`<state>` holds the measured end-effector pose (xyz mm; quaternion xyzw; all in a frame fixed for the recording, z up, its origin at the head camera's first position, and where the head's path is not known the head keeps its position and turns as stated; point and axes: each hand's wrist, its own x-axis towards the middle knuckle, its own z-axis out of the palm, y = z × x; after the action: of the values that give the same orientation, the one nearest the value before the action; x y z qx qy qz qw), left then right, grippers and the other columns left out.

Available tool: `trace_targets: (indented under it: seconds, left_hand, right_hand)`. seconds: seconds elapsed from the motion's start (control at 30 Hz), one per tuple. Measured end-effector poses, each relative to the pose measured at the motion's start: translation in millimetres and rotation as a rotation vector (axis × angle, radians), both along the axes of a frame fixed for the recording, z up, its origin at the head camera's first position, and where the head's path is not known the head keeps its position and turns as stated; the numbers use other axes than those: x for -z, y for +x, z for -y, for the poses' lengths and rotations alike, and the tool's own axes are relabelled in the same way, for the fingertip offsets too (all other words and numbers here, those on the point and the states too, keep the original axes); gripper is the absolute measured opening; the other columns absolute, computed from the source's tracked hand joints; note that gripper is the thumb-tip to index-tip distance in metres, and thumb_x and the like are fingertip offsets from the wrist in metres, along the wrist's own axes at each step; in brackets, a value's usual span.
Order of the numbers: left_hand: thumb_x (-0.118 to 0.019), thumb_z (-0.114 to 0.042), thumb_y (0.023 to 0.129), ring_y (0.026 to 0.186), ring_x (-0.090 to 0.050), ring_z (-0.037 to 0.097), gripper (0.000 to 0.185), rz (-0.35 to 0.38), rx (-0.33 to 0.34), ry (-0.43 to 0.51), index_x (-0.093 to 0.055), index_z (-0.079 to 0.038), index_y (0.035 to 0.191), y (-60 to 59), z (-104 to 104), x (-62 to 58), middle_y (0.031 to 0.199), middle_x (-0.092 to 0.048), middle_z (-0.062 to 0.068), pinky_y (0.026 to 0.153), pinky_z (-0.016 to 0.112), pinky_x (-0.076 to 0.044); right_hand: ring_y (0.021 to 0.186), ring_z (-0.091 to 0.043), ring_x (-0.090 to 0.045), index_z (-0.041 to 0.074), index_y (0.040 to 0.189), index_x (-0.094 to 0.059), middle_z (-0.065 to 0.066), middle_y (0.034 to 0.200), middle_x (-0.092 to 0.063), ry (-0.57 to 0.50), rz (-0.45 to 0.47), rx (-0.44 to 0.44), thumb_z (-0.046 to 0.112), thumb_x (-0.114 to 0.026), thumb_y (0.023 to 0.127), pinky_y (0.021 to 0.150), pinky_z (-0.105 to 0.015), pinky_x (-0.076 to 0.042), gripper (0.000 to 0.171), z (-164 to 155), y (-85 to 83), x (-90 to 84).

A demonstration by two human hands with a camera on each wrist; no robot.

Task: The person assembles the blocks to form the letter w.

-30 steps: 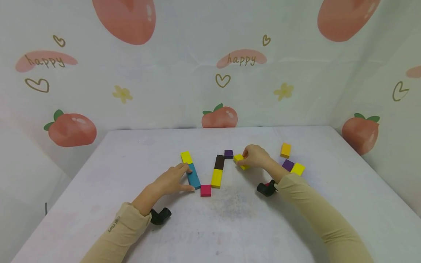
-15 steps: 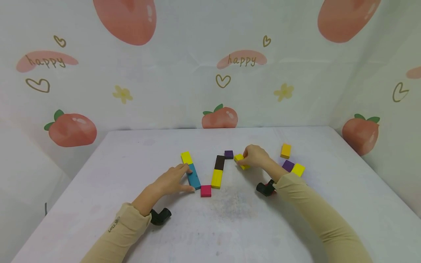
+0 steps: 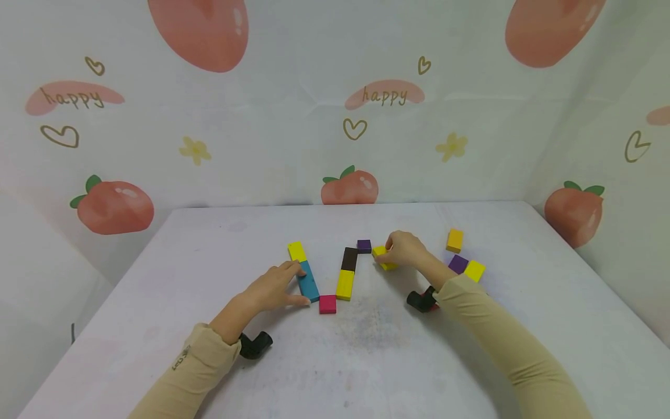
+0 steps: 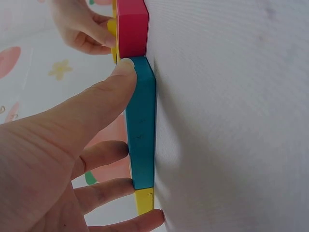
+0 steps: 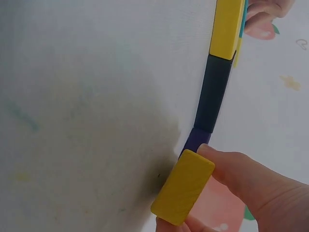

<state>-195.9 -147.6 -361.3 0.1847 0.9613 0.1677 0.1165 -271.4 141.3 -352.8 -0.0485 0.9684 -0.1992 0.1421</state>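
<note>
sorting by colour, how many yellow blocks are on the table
5: top of blue block, below the brown block, in right hand, two at far right. None seems hidden.

A matt, smooth painted finish, seemingly on wood, is shown by the blue block (image 4: 142,128) touched by the left hand (image 3: 272,288) and by the yellow block (image 5: 183,187) pinched in the right hand (image 3: 405,249). Beneath both hands, the desk (image 3: 366,361) is covered in a finely textured, matt white sheet.
</note>
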Motion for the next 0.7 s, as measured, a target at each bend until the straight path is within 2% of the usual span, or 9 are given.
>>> trace_targets:
  seconds: [0.23, 0.5, 0.6, 0.7]
  left_hand:
    - [-0.073, -0.038, 0.079, 0.114, -0.049, 0.035, 0.056, -0.003, 0.000, -0.011, -0.052, -0.010, 0.123, 0.0, 1, 0.4, 0.139, -0.045, 0.017, 0.100, 0.050, -0.044]
    - [-0.072, -0.038, 0.079, 0.110, -0.050, 0.033, 0.055, -0.015, 0.011, -0.012, -0.052, -0.010, 0.122, -0.4, 1, 0.4, 0.137, -0.047, 0.016, 0.098, 0.049, -0.045]
    - [-0.072, -0.038, 0.079, 0.110, -0.050, 0.033, 0.055, -0.015, 0.015, -0.011, -0.052, -0.010, 0.122, -0.6, 1, 0.1, 0.137, -0.047, 0.017, 0.098, 0.049, -0.045]
    - [-0.072, -0.039, 0.079, 0.111, -0.050, 0.034, 0.056, -0.015, 0.015, -0.014, -0.052, -0.010, 0.122, -0.8, 2, 0.0, 0.137, -0.047, 0.017, 0.099, 0.050, -0.044]
  right_hand:
    - [0.092, -0.026, -0.053, -0.001, 0.118, -0.052, -0.018, 0.112, -0.059, -0.034, 0.030, -0.012, 0.037, -0.067, 0.083, 0.080, -0.033, -0.050, 0.054, -7, -1.7, -2.9]
    - [0.106, -0.032, -0.054, 0.005, 0.129, -0.046, -0.021, 0.120, -0.057, -0.097, 0.081, -0.217, 0.030, -0.072, 0.080, 0.094, -0.047, -0.047, 0.061, -25, -8.3, -5.3]
    - [0.107, -0.033, -0.055, 0.007, 0.131, -0.044, -0.022, 0.122, -0.055, -0.123, 0.123, -0.258, 0.027, -0.075, 0.077, 0.096, -0.050, -0.044, 0.066, -29, -7.9, -7.0]
    - [0.105, -0.031, -0.057, 0.008, 0.133, -0.042, -0.023, 0.124, -0.053, -0.141, 0.156, -0.280, 0.025, -0.076, 0.076, 0.095, -0.048, -0.045, 0.069, -30, -7.3, -8.3]
